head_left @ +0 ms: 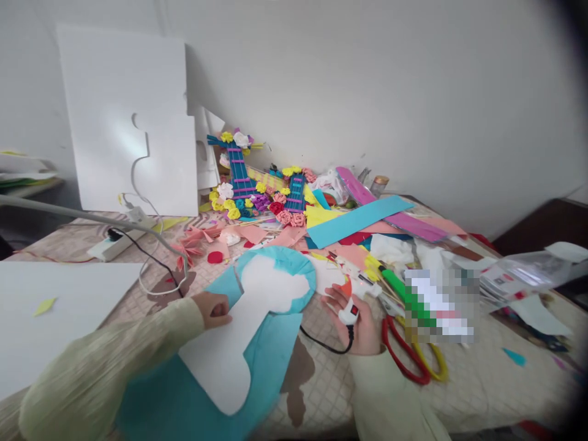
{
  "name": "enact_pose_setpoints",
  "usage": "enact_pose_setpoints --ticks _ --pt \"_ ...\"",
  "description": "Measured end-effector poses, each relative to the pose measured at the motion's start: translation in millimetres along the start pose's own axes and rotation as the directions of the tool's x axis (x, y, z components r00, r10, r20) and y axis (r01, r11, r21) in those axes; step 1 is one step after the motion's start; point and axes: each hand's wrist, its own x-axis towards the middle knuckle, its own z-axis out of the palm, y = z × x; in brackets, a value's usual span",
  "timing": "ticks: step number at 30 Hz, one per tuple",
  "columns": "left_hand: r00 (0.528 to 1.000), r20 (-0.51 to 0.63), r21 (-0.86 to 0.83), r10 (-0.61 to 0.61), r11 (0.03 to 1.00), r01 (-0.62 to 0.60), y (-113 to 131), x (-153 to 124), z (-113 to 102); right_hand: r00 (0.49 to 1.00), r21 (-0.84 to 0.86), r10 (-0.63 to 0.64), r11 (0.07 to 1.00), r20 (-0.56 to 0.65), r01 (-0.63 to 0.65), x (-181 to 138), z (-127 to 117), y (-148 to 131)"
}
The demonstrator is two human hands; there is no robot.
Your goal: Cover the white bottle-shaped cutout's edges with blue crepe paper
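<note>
My left hand (214, 309) is closed, its fingers pressing on the left edge of a white foam cut-out (239, 334) that lies on a light blue sheet (271, 343). My right hand (356, 324) is wrapped round a white glue gun (351, 311) with a red switch. Its black cord (321, 343) trails off to the left. The gun's tip points away from me, near the rounded top of the blue sheet.
Coloured paper strips, paper flowers and blue ladder-like models (241, 174) crowd the back of the table. Red and yellow scissors (413, 355) lie right of my right hand. White foam boards (128, 122) lean on the wall. A power strip (117, 242) sits at left.
</note>
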Motion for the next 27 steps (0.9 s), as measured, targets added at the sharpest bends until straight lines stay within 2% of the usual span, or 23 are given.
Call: enact_pose_setpoints --ticks 2,4,7,9,13,19,27 --pt "1.000 -0.001 0.041 0.020 0.999 -0.020 3.6 -0.4 -2.2 0.999 0.011 0.000 1.000 0.045 -0.001 -1.3 -6.4 4.9" --pt "0.998 -0.036 0.095 0.048 0.994 -0.044 8.6 10.3 -8.5 0.998 0.038 -0.024 0.999 0.052 0.022 -4.4 -10.8 6.3" --pt "0.984 -0.129 0.168 0.125 0.980 -0.103 21.8 44.4 -17.9 0.996 0.054 -0.063 0.997 0.060 0.060 -9.1 -16.8 5.0" --pt "0.960 -0.192 0.208 0.204 0.964 -0.164 33.2 71.3 -18.7 0.991 0.042 -0.077 0.997 0.111 0.072 -10.2 -21.6 3.9" --pt "0.908 -0.215 0.259 0.360 0.917 -0.303 47.6 108.0 -3.5 0.972 0.018 -0.082 0.997 0.220 0.080 -9.5 -28.4 2.7" --pt "0.861 -0.270 0.289 0.431 0.890 -0.354 37.9 110.0 25.8 0.976 0.045 -0.097 0.995 0.196 0.090 -14.7 -22.3 -0.8" --pt "0.806 -0.402 0.239 0.436 0.899 -0.367 34.3 107.2 32.8 0.977 0.049 -0.130 0.991 0.168 0.123 -12.2 -24.6 0.7"
